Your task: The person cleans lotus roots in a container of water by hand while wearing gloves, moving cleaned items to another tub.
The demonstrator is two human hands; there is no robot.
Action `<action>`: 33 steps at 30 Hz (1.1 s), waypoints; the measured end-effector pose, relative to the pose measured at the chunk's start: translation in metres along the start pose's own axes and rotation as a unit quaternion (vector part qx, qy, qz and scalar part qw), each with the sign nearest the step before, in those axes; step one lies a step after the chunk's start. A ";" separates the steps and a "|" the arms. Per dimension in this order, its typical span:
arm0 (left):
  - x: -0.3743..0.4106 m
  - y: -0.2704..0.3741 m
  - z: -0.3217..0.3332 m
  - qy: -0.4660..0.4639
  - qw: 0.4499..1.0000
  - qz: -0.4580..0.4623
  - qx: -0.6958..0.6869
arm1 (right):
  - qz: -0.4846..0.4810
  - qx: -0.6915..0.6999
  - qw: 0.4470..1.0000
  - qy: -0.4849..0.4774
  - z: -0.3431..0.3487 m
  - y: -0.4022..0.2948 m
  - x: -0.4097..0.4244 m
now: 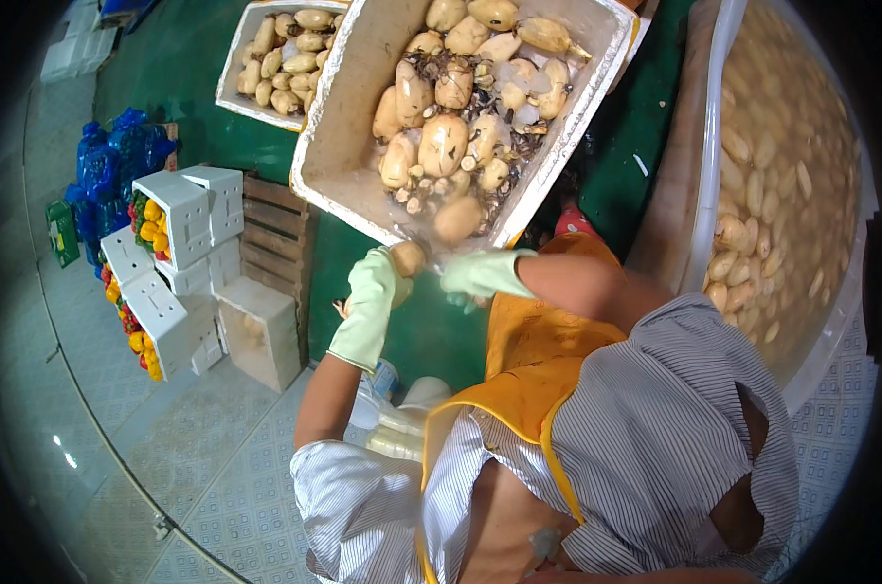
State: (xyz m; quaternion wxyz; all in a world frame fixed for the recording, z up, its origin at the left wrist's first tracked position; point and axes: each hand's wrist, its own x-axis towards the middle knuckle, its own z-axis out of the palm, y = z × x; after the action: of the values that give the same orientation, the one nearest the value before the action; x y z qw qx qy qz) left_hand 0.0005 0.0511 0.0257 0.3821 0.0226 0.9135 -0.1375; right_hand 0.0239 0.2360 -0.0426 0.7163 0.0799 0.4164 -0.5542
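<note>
My left hand [373, 290], in a pale green rubber glove, grips a lotus root [407, 259] at the near edge of a large white foam box [353, 175]. My right hand [484, 277], gloved alike, is blurred just to the right of that root; whether it holds a tool cannot be told. In the foam box lie several lotus root segments [443, 144], cut ends, dark trimmings and what look like lumps of ice. Another lotus root [457, 220] rests at the box's near end, close to both hands.
A smaller foam box [225, 91] of lotus roots stands at the upper left. On the right is a large tub [707, 146] of cloudy water with lotus roots. Foam boxes of peppers [152, 310] and a wooden pallet [276, 219] stand left. A hose [112, 445] crosses the tiled floor.
</note>
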 end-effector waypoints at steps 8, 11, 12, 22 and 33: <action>0.007 -0.007 -0.010 -0.032 0.999 0.036 -0.005 | 0.131 0.069 0.975 0.166 0.041 -0.011 0.016; 0.009 -0.004 -0.033 -0.095 0.995 0.038 0.015 | -0.053 0.342 0.938 -0.008 0.019 0.074 0.105; 0.010 -0.008 -0.030 -0.085 0.996 0.038 0.005 | 0.050 0.194 0.977 0.072 0.029 0.040 0.085; 0.008 -0.007 -0.037 -0.039 0.997 0.064 -0.027 | 0.025 0.222 0.974 0.044 0.027 0.020 0.051; 0.007 -0.010 -0.042 -0.066 0.996 0.047 -0.034 | -0.029 0.211 0.977 -0.001 0.017 0.046 0.112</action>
State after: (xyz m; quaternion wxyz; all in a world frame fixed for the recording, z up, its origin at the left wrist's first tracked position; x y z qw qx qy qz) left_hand -0.0353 0.0527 0.0508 0.4481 0.0436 0.8884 -0.0898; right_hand 0.0759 0.1621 -0.1245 0.6675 0.2169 0.2914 -0.6500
